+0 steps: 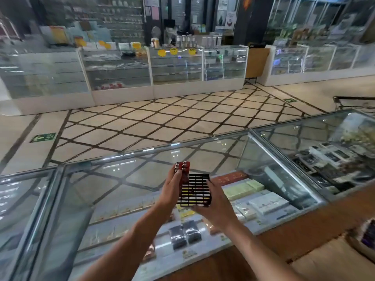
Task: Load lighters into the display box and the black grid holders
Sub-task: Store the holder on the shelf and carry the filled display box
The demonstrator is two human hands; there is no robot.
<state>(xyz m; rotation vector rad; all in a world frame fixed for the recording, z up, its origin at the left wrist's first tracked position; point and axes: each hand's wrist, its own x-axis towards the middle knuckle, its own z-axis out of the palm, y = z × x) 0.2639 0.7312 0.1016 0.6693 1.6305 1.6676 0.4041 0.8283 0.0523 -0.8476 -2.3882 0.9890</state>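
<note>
Counter (203,139), glass-topped with metal edging, runs across the near half of the view; a wooden ledge (304,230) borders it on the near right. Under the glass lie pale boxes (243,189) to the right and two black packets (184,234) nearer. Grid holder (195,189), black, with rows of open cells, is held in the air above the counter at centre, tilted towards the camera. Right hand (215,207) grips its right and near edges, with the thumb up along the right side. Lighters (183,169), red with metal tops, stand upright in a small cluster at the holder's far left corner; whether they sit inside cells cannot be told. Left hand (172,189) holds the cluster from the left, fingers running up along the lighters. Floor (162,118), beige tile crossed by dark diagonal lines, fills the middle distance, with a green arrow sign (43,137) on it at left. Display cases (176,67), white-framed glass, line the far side. Wall shelves (121,17) of goods stand behind them, too blurred to tell apart.
</note>
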